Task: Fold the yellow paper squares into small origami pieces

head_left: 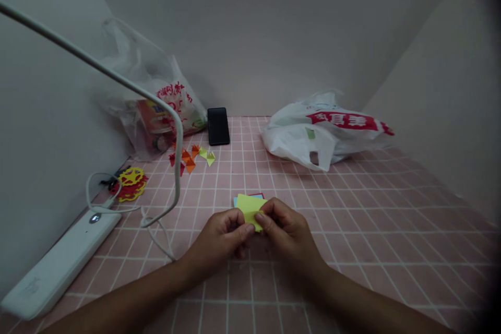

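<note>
A sheet of yellow paper (250,204) is held up between my two hands, over the front middle of the table. My left hand (225,232) pinches its lower left part between thumb and fingers. Opposite it, my right hand (287,227) grips the lower right part the same way. Behind the yellow sheet, edges of light blue and red paper (257,195) show; most of them is covered. Farther back on the left lie several small folded paper pieces (188,158) in red, orange and pale yellow.
The pink tiled tabletop (352,250) meets walls behind and at both sides. A black phone (218,126), a filled plastic bag (168,104) and a white bag (313,130) stand at the back. Yellow and red cutouts (131,182), a white lamp base (64,261), its bent arm (178,156) and a cable (158,237) are left.
</note>
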The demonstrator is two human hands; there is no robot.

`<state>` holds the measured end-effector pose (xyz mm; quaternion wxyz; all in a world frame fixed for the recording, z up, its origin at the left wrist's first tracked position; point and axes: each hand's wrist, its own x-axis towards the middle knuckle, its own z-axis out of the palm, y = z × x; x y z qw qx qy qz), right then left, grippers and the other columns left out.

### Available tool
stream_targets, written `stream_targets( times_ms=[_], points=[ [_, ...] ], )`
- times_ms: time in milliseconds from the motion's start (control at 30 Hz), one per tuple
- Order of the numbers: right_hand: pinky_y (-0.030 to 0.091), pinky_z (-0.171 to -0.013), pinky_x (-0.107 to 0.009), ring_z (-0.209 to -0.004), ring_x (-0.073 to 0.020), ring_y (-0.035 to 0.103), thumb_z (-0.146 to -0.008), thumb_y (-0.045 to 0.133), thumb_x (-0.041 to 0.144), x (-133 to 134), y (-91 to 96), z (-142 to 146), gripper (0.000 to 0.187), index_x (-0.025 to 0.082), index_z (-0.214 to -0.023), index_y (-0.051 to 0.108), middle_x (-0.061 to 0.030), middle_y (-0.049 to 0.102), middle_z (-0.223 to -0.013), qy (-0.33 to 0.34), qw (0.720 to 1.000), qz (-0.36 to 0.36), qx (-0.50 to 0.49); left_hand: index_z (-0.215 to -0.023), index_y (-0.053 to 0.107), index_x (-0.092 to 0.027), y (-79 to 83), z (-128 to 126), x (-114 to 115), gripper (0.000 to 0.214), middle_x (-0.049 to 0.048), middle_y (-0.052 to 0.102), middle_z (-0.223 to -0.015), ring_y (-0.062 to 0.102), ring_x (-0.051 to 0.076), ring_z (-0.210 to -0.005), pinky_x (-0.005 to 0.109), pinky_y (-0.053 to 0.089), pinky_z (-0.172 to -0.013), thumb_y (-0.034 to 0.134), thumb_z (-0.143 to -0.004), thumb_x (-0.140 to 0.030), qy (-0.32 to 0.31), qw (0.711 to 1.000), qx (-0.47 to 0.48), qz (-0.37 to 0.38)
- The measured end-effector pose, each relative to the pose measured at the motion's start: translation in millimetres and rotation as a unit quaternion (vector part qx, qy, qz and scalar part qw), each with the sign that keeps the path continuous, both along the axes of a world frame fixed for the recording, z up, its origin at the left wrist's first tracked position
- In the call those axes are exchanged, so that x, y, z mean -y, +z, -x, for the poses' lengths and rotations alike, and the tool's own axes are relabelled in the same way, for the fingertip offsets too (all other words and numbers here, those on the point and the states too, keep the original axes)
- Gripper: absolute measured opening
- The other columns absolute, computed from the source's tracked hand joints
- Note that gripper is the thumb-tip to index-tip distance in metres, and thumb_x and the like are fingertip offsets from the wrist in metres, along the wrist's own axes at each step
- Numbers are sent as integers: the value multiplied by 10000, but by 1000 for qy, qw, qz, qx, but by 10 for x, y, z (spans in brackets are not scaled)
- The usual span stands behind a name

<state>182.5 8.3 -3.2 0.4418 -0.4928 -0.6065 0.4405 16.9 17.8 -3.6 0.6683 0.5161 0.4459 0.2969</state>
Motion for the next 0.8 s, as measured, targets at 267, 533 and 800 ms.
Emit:
stream_targets(
  times_ms=[267, 533, 800],
  points=[
    [335, -491, -227, -525, -103, 440, -946, 486, 382, -40, -32, -4, 278, 196, -741, 520, 32, 512, -627, 43, 993, 63, -95, -675, 499, -172, 18, 12, -13, 266, -52, 540, -568, 482, 77, -464, 203, 369, -494, 619, -798, -375, 43, 998, 9, -34],
    [330, -454, -220, -465, -93, 444, -918, 519, 340, -60, -112, -1, 273, 194, -688, 508, 37, 501, -565, 65, 989, 103, -80, -689, 563, -159, 13, 24, -20, 234, -28, 586, -586, 512, 92, -506, 224, 386, -546, 623, -803, -354, 40, 998, 25, -48],
    [345, -453, -219, -470, -91, 455, -862, 573, 306, -86, -67, 30, 186, 201, -723, 507, 39, 534, -588, 88, 980, 118, -136, -731, 604, -151, 34, 10, -29, 203, -8, 616, -661, 536, 105, -579, 228, 407, -586, 646, -796, -339, 51, 996, 32, -62]
  ],
)
